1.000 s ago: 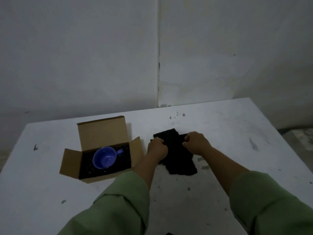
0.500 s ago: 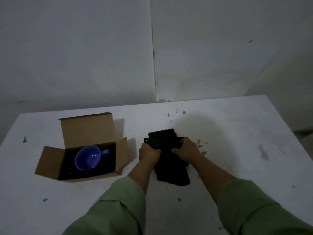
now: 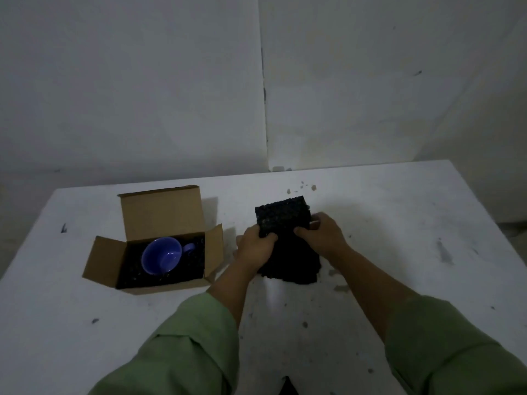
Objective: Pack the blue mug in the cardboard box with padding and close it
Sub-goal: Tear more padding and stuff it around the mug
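While the cardboard box (image 3: 159, 240) is sitting open at centre left, the glossy blue mug (image 3: 162, 254) already lying in dark padding, the left hand (image 3: 256, 244) and right hand (image 3: 319, 235) are now gripping the bumpy black padding sheet (image 3: 282, 220) closer together, folding it for the top layer.

A white table (image 3: 399, 252), scuffed and dotted with dark marks, filled the lower half of the frame. At centre left an open cardboard box (image 3: 166, 212) stood on it, flaps spread. Right of centre, apart from the box, a black sheet of padding (image 3: 288, 252) lay partly on the tabletop.
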